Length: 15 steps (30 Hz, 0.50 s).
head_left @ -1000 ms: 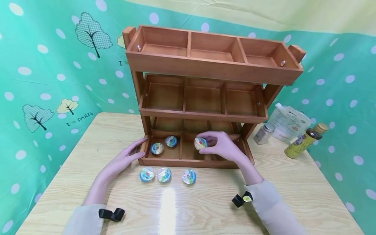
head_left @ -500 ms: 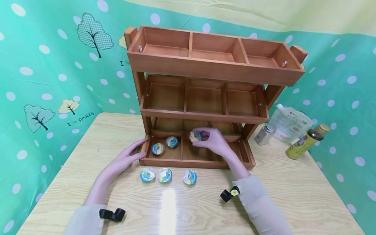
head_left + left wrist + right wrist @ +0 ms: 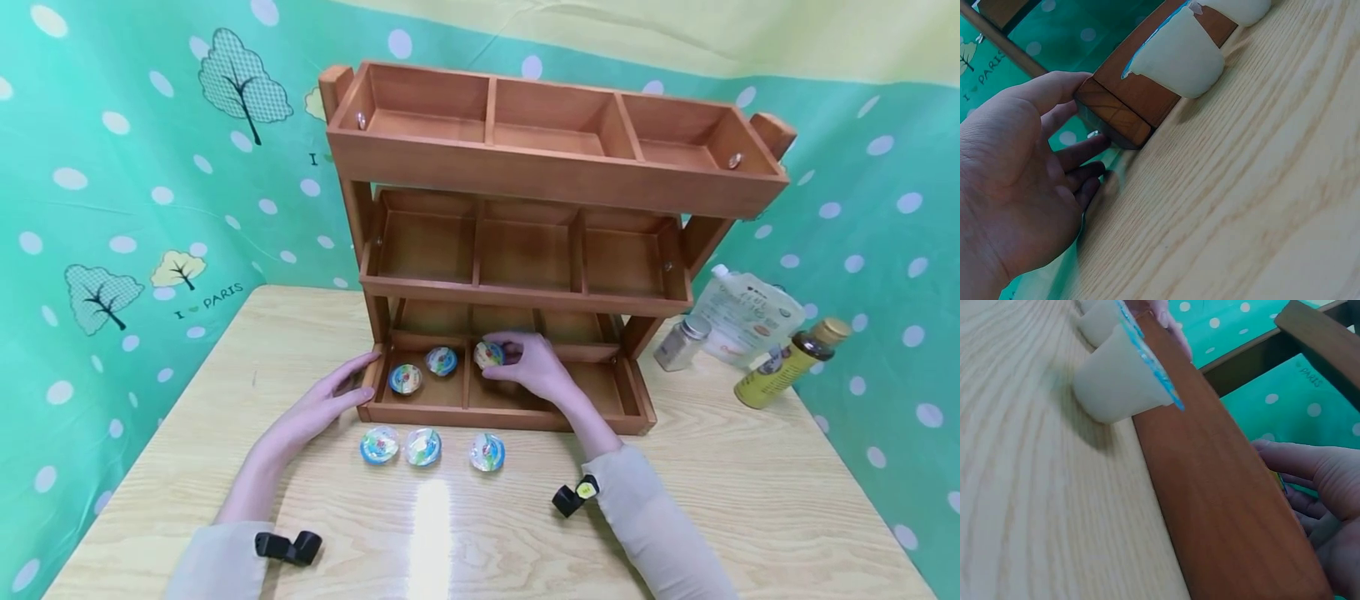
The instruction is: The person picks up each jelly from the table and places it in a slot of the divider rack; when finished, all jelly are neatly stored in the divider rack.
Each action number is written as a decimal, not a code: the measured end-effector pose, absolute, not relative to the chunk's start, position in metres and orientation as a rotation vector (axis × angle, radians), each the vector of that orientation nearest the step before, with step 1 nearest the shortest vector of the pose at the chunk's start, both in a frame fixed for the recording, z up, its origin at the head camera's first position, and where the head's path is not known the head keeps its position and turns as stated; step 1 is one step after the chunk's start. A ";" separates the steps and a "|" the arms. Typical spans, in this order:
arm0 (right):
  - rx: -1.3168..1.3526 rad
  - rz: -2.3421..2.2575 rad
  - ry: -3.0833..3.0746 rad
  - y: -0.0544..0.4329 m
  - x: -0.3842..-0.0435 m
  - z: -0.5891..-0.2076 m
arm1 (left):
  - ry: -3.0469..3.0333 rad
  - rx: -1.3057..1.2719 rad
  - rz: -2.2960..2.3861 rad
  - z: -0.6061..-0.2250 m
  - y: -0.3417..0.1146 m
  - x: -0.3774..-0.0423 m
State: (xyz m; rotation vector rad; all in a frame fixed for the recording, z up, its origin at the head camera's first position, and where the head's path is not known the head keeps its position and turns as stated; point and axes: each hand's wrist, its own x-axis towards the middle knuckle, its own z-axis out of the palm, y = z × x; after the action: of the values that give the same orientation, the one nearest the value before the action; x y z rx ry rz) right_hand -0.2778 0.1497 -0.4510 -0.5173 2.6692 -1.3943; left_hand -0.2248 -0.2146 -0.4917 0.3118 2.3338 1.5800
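Observation:
My right hand [image 3: 531, 367] pinches a small foil-lidded cup [image 3: 488, 356] between thumb and fingers, low in the middle compartment of the bottom tier of the brown wooden rack [image 3: 525, 287]. In the right wrist view a rack board [image 3: 1222, 506] hides most of that cup. My left hand [image 3: 324, 402] touches the left end of the bottom tier; the left wrist view shows its fingers [image 3: 1063, 87] loose at the wooden corner. Two similar cups, a front one [image 3: 405, 379] and a rear one [image 3: 441, 361], sit in the left compartment.
On the table before the rack stand three more cups: a left one [image 3: 379, 445], a middle one [image 3: 423, 447] and a right one [image 3: 487, 452]. A shaker jar [image 3: 681, 343], a white pouch [image 3: 747, 317] and a yellow bottle [image 3: 787, 367] stand right of the rack.
My right hand has carried its cup leftward and down into the middle compartment, close to the left divider. The left hand has stayed at the tier's left end.

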 end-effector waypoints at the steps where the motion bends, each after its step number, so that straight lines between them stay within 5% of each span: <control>1: -0.514 -1.392 2.670 0.150 -0.278 -0.452 | 2.334 0.314 1.583 -0.491 -0.214 -0.225; 15: -0.495 -1.280 2.738 0.146 -0.276 -0.461 | 2.323 0.300 1.580 -0.491 -0.215 -0.225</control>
State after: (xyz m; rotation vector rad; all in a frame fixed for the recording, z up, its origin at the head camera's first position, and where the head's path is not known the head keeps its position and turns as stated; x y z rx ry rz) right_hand -0.2764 0.1462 -0.4611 -0.4954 2.7383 -1.2804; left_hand -0.2249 -0.2149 -0.4912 0.2999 2.3227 1.5801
